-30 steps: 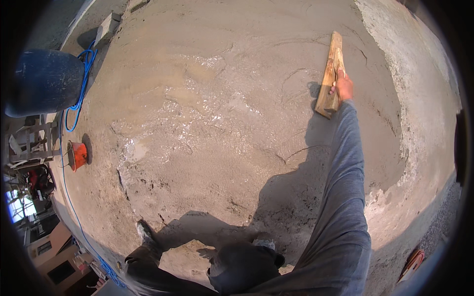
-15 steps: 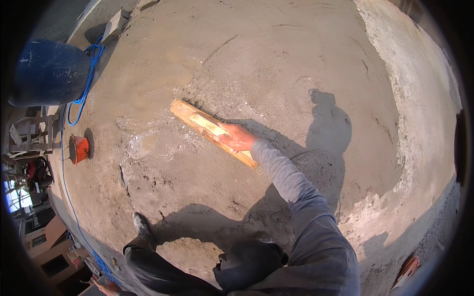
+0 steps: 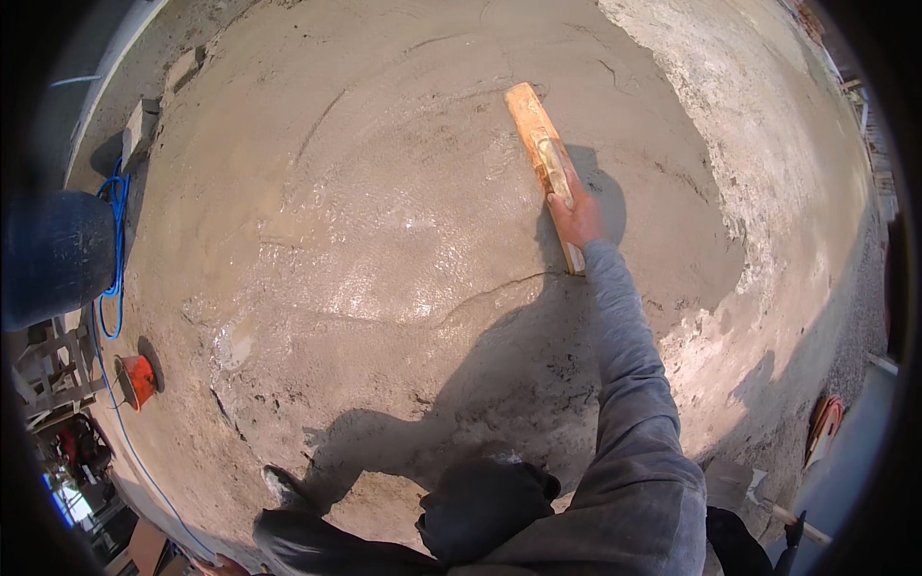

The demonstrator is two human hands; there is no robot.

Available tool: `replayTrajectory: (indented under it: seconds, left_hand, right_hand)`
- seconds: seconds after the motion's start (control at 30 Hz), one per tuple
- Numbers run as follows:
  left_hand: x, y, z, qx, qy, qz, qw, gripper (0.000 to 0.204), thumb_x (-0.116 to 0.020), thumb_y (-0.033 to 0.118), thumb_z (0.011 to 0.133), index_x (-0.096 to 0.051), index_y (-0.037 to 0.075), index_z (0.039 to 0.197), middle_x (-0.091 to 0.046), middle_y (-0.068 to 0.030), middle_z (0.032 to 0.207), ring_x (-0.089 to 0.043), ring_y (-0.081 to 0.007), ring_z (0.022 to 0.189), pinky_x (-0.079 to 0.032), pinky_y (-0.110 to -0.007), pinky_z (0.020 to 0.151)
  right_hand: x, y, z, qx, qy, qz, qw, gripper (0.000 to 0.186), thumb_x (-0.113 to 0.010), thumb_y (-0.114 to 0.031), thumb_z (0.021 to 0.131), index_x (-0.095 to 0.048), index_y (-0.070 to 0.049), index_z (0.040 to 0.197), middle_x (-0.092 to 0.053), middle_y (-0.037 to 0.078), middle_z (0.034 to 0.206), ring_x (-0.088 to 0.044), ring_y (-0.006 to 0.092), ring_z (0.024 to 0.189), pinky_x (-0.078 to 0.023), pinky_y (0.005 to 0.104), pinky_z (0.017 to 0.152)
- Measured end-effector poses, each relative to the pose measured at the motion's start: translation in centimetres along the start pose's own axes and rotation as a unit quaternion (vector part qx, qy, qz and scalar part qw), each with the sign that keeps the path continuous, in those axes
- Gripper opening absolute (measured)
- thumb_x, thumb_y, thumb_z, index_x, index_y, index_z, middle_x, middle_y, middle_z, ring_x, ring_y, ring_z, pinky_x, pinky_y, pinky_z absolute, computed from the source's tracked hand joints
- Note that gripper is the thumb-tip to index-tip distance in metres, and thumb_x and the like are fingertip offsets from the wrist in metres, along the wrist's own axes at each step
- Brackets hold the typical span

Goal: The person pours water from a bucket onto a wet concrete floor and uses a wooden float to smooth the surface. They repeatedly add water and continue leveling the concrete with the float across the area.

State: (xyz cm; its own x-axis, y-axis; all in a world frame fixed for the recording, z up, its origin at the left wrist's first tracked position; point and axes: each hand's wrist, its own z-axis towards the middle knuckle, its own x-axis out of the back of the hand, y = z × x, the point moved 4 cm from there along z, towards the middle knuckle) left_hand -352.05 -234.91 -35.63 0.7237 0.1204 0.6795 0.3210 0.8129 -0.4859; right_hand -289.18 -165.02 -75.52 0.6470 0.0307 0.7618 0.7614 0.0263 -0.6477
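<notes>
- Out in the sunlight we have a broad sheet of wet grey concrete [image 3: 365, 206], glistening near the middle, with a blue drum [image 3: 60, 257], a blue hose [image 3: 113, 278] and an orange bucket [image 3: 140, 382] along the left side.
- And there's the float [image 3: 524, 108], a long wooden board right of centre on the concrete, far end leaning a little left; whether its whole face touches, I can't tell.
- It looks light for its length, stiff and hardly fragile, though wet wood could turn slippery, and the soft concrete would likely suck at its face.
- The place to take hold is the raised handle [image 3: 549, 158] along its back, around the middle for balance, fingers kept clear of the wet stuff.
- The right hand [image 3: 579, 219] is wrapped round the handle towards the near end, thumb on the left side, the other fingers mostly hidden.
- Behind it, the right arm [image 3: 629, 355] reaches long and nearly straight in a grey sleeve, slanting slightly left.
- Down at the lower-left rim, what seems the left hand [image 3: 223, 566] barely shows; gripping or empty, no telling.
</notes>
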Motion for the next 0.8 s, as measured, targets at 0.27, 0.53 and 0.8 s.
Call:
replayTrajectory:
  seconds: [0.27, 0.53, 0.8]
  left_hand:
    - [6.5, -6.0, -5.8, 0.172, -0.063, 0.161, 0.97, 0.046, -0.062, 0.033, 0.089, -0.057, 0.019, 0.133, -0.066, -0.0116, 0.112, -0.067, -0.033, 0.096, -0.054, -0.046, 0.08]
    - [6.4, -9.3, -6.5, 0.211, -0.088, 0.072, 0.971, 0.05, -0.063, 0.035, 0.089, -0.055, 0.014, 0.134, -0.066, -0.013, 0.118, -0.066, -0.0326, 0.103, -0.053, -0.046, 0.087]
    - [-0.6, 1.8, 2.9, 0.018, -0.073, 0.073, 0.994, 0.073, -0.072, 0.045, 0.082, -0.049, 0.005, 0.138, -0.061, -0.0169, 0.124, -0.06, -0.0304, 0.112, -0.047, -0.042, 0.1]
  right_hand:
    - [5.9, 6.5, 1.2, -0.276, 0.184, 0.354, 0.874, 0.03, -0.055, -0.028, 0.1, -0.059, -0.008, 0.122, -0.054, 0.002, 0.066, -0.049, 0.0102, 0.045, -0.044, 0.0278, 0.039]
    - [-4.6, -7.6, 8.0, -0.222, -0.096, 0.413, 0.878, 0.043, -0.057, -0.034, 0.099, -0.053, -0.003, 0.129, -0.05, 0.002, 0.066, -0.048, 0.0104, 0.046, -0.042, 0.0292, 0.038]
    - [-8.8, -9.7, -1.9, 0.116, -0.191, -0.006, 0.975, 0.068, -0.057, -0.046, 0.095, -0.035, -0.016, 0.152, -0.068, 0.022, 0.107, -0.066, 0.0381, 0.1, -0.053, 0.0474, 0.086]
